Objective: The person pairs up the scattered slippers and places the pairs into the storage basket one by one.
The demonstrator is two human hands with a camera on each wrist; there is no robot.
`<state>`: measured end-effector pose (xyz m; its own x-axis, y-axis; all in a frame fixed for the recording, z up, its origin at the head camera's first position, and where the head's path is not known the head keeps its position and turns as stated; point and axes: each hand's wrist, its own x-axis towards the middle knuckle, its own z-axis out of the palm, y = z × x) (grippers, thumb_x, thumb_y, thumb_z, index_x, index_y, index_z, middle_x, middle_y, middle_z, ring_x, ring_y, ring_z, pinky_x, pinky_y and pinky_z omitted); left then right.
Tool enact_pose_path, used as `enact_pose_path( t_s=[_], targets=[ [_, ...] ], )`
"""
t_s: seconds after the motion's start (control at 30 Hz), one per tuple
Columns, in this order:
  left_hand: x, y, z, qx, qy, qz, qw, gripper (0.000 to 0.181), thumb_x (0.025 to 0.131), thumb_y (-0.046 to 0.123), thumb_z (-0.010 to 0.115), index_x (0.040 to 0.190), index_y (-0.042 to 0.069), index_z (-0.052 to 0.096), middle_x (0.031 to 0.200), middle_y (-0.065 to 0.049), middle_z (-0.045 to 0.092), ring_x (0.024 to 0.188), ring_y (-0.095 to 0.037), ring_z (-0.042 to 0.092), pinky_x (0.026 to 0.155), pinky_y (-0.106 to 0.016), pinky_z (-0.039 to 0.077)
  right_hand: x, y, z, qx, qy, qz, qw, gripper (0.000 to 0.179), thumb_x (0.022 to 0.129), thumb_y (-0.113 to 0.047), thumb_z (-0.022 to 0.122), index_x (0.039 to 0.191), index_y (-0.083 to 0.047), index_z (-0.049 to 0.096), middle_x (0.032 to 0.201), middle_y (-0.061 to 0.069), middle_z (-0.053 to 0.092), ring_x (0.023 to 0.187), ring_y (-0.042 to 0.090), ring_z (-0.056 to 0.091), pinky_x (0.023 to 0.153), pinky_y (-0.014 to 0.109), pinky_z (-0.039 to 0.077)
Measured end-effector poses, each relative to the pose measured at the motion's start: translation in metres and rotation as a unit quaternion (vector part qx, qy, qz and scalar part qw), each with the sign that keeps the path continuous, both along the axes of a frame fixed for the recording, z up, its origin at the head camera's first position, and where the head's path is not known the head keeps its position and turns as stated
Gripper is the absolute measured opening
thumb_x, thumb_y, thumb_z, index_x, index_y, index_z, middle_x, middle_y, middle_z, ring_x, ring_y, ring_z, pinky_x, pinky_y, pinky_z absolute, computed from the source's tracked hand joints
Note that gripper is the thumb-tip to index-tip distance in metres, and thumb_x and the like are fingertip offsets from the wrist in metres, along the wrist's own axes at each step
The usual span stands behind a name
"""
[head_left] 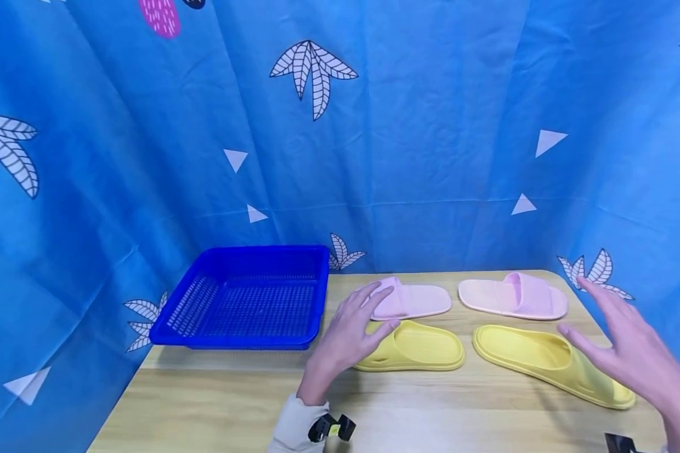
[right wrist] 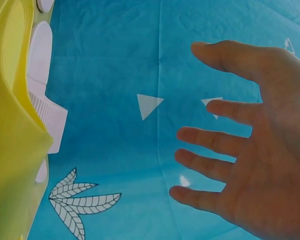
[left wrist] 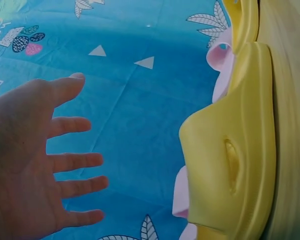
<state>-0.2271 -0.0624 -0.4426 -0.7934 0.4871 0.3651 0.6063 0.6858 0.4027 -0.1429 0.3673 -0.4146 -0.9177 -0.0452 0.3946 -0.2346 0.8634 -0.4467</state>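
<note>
My left hand (head_left: 348, 327), fingers spread, hovers over the toe end of the left yellow slipper (head_left: 425, 346) and holds nothing. The right hand (head_left: 629, 349) is raised above the toe of the other yellow slipper (head_left: 524, 349), thumb and fingers apart, with nothing in it. Behind the yellow pair lie a pink slipper (head_left: 425, 300) on the left, its strap partly covered by my left fingers, and a second pink slipper (head_left: 487, 296) on the right. In the left wrist view the yellow slipper (left wrist: 215, 160) shows its closed toe with a side slot.
A blue plastic basket (head_left: 243, 343) with perforated walls stands at the left back of the wooden table (head_left: 215, 402). Blue curtain (head_left: 430, 126) printed with leaves and triangles hangs behind the table and along both sides.
</note>
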Motion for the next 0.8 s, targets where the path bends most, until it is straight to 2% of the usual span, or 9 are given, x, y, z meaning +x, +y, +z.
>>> enact_pose_path(
  t_s=[0.2, 0.47, 0.8],
  targets=[
    [-0.001, 0.0, -0.005, -0.011, -0.031, -0.007, 0.9994, 0.066, 0.101, 0.066, 0.045, 0.157, 0.031, 0.043, 0.164, -0.002, 0.036, 0.148, -0.032, 0.036, 0.113, -0.063, 0.034, 0.001, 0.003, -0.005, 0.006, 0.005, 0.003, 1.0, 0.094, 0.091, -0.025, 0.079, 0.165, -0.014, 0.021, 0.16, 0.034, 0.025, 0.144, 0.062, 0.017, 0.105, 0.083, 0.008],
    [-0.005, -0.001, -0.017, -0.015, -0.067, -0.011, 0.9976, 0.066, 0.102, 0.066, 0.043, 0.156, 0.03, 0.043, 0.162, -0.006, 0.039, 0.148, -0.031, 0.036, 0.115, -0.061, 0.031, -0.003, 0.006, -0.01, 0.004, -0.015, 0.02, 0.9997, 0.096, 0.089, -0.027, 0.081, 0.165, -0.016, 0.022, 0.158, 0.036, 0.028, 0.138, 0.066, 0.022, 0.095, 0.087, 0.016],
    [-0.009, -0.003, -0.026, -0.028, -0.072, -0.018, 0.9968, 0.066, 0.102, 0.065, 0.043, 0.156, 0.028, 0.043, 0.16, -0.008, 0.042, 0.146, -0.032, 0.038, 0.116, -0.059, 0.031, -0.01, 0.011, -0.023, 0.022, -0.032, 0.035, 0.9986, 0.102, 0.084, -0.028, 0.086, 0.163, -0.01, 0.025, 0.15, 0.04, 0.036, 0.128, 0.068, 0.031, 0.089, 0.084, 0.025]
  ],
)
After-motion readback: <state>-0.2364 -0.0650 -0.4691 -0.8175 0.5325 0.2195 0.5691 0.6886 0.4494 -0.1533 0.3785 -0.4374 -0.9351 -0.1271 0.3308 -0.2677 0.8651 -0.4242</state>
